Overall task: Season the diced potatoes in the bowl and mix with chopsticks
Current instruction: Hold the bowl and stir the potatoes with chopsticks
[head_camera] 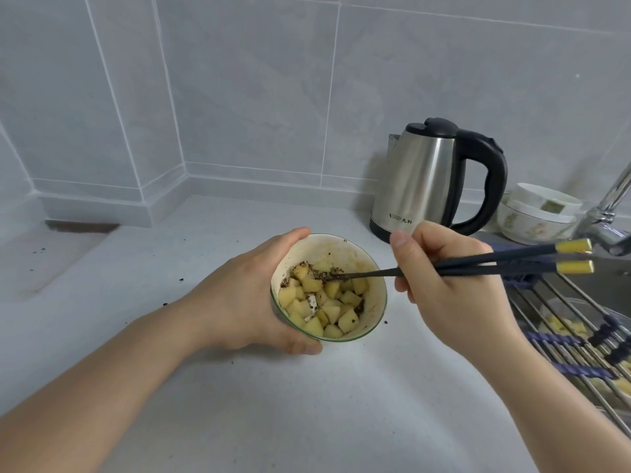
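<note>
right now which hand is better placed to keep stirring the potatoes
Right. The right hand holds the chopsticks, tips already in the potatoes. The left hand grips the bowl, steadying it.

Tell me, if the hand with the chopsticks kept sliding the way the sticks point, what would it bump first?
Probably the bowl: the right hand points the chopsticks leftward into the diced potatoes, so its knuckles would likely meet the near rim first.

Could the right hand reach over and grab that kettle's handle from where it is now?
Probably yes, though not at once. The kettle stands just behind the right hand, its handle facing that side with nothing between. But that hand is holding the chopsticks, which it would likely need to put down.
</note>
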Tool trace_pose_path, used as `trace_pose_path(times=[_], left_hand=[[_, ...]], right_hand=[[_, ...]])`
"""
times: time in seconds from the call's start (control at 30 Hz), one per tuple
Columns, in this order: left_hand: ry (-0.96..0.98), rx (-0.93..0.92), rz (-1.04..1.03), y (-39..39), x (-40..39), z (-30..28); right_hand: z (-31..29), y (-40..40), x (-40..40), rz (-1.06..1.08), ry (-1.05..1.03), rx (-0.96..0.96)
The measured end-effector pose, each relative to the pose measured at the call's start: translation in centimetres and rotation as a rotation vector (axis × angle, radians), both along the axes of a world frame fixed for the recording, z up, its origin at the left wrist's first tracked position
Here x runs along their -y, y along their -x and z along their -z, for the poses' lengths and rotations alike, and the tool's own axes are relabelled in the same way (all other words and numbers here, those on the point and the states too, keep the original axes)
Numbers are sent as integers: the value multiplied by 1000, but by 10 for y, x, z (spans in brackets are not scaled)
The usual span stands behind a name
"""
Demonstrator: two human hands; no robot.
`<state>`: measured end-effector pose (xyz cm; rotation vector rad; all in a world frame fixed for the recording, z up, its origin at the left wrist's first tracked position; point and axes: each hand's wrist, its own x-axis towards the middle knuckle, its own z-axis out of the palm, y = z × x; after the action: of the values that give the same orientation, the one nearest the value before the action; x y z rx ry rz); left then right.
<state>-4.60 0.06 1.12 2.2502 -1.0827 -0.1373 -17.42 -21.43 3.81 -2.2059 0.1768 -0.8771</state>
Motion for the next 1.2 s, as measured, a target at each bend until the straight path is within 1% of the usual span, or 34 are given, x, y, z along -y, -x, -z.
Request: trace_pose_path(times=[0.1, 0.2, 0.27, 0.33, 0.4, 0.5, 0.6, 0.7, 0.8, 0.87, 0.97, 1.03, 1.13, 1.2], left_hand=[[6, 0, 5, 0, 0, 0], [13, 4, 10, 1, -1, 0], [12, 7, 15, 1, -1, 0], [8, 14, 16, 0, 0, 0], [10, 17, 14, 0, 0, 0], [19, 16, 15, 0, 0, 1], [22, 17, 19, 1, 0, -1], [23, 11, 24, 1, 0, -1], [21, 13, 21, 0, 0, 0], [25, 15, 25, 1, 1, -1], [24, 10, 23, 1, 1, -2], [19, 10, 19, 1, 0, -1], [17, 12, 28, 0, 0, -1], [20, 12, 30, 1, 0, -1]], right_hand=[[-1, 2, -2, -15, -24, -57], [2, 2, -12, -120, -50, -51], [5, 1, -16, -142, 8, -22], [4, 0, -11, -99, 66, 46], [1, 0, -2, -22, 37, 97], [2, -1, 0, 20, 21, 28], [8, -2, -9, -70, -3, -71], [8, -1, -11, -97, -8, -21], [5, -2, -4, 3, 38, 35], [1, -1, 1, 30, 35, -18], [-2, 2, -1, -46, 16, -91], [0, 2, -5, -90, 0, -36], [2, 0, -7, -84, -16, 73], [2, -1, -4, -57, 14, 61]])
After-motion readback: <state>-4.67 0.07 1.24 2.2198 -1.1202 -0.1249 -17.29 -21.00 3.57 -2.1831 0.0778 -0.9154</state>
